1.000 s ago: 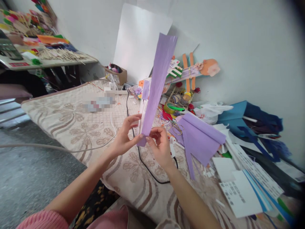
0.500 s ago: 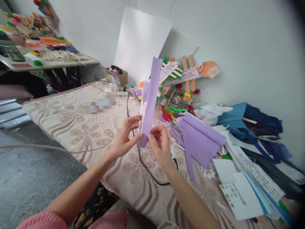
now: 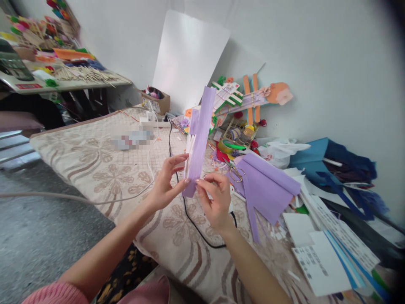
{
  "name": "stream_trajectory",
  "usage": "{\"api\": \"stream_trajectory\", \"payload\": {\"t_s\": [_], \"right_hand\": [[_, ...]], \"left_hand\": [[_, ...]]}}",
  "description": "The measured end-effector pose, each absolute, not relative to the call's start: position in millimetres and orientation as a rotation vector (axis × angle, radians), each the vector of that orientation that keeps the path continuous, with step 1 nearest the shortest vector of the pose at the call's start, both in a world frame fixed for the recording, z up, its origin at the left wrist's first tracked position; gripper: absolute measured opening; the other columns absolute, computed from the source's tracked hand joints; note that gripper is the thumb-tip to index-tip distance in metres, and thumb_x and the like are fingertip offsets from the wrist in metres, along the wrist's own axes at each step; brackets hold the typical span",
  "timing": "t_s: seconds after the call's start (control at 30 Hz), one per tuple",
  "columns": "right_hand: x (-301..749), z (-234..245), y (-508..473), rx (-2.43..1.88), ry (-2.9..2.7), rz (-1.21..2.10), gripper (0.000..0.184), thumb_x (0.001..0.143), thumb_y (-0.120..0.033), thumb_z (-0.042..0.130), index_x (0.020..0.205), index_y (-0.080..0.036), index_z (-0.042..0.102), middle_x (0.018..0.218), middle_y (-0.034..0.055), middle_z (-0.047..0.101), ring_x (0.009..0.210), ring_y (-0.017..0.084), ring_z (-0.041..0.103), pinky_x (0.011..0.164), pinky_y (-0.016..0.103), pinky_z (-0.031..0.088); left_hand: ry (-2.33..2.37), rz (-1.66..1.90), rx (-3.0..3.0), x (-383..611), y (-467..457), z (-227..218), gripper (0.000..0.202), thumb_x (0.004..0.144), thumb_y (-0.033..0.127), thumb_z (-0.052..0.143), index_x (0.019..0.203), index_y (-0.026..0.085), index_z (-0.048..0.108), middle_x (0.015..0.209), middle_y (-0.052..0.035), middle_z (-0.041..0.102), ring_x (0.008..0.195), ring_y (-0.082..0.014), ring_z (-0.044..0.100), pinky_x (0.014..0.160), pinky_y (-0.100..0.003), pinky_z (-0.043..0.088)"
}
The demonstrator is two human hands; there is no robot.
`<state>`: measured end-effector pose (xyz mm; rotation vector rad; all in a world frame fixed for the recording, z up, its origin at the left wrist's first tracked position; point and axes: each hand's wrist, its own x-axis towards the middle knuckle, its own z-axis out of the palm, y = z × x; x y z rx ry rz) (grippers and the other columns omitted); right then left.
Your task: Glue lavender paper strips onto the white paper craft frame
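Note:
Above the table I hold a long purple paper strip (image 3: 201, 143) upright, leaning a little to the right. White stick-like pieces (image 3: 189, 145) lie along its left side, partly covered by a shorter purple piece (image 3: 194, 121). My left hand (image 3: 164, 183) is closed on the lower left of this bundle, thumb in front and fingers behind. With thumb and index finger together, my right hand (image 3: 215, 197) pinches the strip's lower right edge. To the right lie a large purple paper sheet (image 3: 268, 190) and a pair of scissors (image 3: 234, 172).
A black cable (image 3: 202, 236) and a white cable (image 3: 150, 164) cross the patterned tablecloth (image 3: 110, 177). A tape roll (image 3: 225, 146), a green pen-like item (image 3: 236, 147) and paper crafts (image 3: 253, 99) stand farther back. White printed cards (image 3: 319, 261) and a blue bag (image 3: 310, 156) are at right.
My right hand has shifted slightly, its fingertips now farther left on the strip's lower part. The strip's top end has come down a little. My left hand keeps its hold.

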<state>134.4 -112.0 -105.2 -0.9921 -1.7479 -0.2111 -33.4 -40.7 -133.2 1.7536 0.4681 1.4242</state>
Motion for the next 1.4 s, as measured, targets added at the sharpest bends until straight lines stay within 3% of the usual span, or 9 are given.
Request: {"api": "stream_trajectory", "payload": {"t_s": [0.4,0.7,1.13,1.27,1.4], "right_hand": [[140,-112,-107,-0.945,-1.827,-0.302,0.056,0.093,-0.009,0.058,0.14,-0.038,0.054,0.108,0.0056,0.057,0.099,0.02,0.061,0.083,0.039,0.056],[141,-112,-106,-0.98,-1.809,-0.3,0.043,0.093,-0.014,0.062,0.131,-0.036,0.058,0.104,0.0049,0.058,0.095,0.02,0.062,0.077,0.038,0.057],[140,-111,-103,-1.003,-1.807,-0.306,0.044,0.093,-0.016,0.062,0.132,-0.037,0.059,0.105,0.0051,0.058,0.096,0.021,0.062,0.079,0.04,0.056],[140,-111,-103,-0.978,-1.813,-0.302,0.048,0.092,-0.014,0.063,0.134,-0.036,0.059,0.106,0.0055,0.058,0.098,0.021,0.061,0.079,0.038,0.056],[140,-111,-102,-0.975,-1.802,-0.311,0.048,0.092,-0.014,0.063,0.134,-0.036,0.059,0.105,0.0053,0.059,0.096,0.021,0.061,0.078,0.038,0.056]], "left_hand": [[0.474,1.434,1.778,-34,-40,-133,0.052,0.091,0.026,0.067,0.137,0.028,0.044,0.144,-0.0123,0.047,0.135,-0.0258,0.047,0.108,-0.046,0.048],[0.46,1.427,1.77,-34,-39,-134,0.051,0.091,0.026,0.066,0.137,0.029,0.043,0.144,-0.0125,0.046,0.136,-0.0259,0.046,0.109,-0.048,0.047],[0.477,1.485,1.776,-33,-40,-133,0.052,0.09,0.026,0.067,0.136,0.029,0.043,0.144,-0.0128,0.045,0.136,-0.0272,0.045,0.107,-0.048,0.048],[0.54,1.811,2.015,-36,-39,-128,0.046,0.083,0.02,0.073,0.125,0.032,0.056,0.125,-0.0074,0.048,0.12,-0.0241,0.052,0.098,-0.044,0.052],[0.564,1.94,2.262,-40,-37,-124,0.028,0.087,0.014,0.068,0.108,0.033,0.067,0.103,-0.0029,0.048,0.096,-0.0172,0.055,0.084,-0.034,0.054]]}}
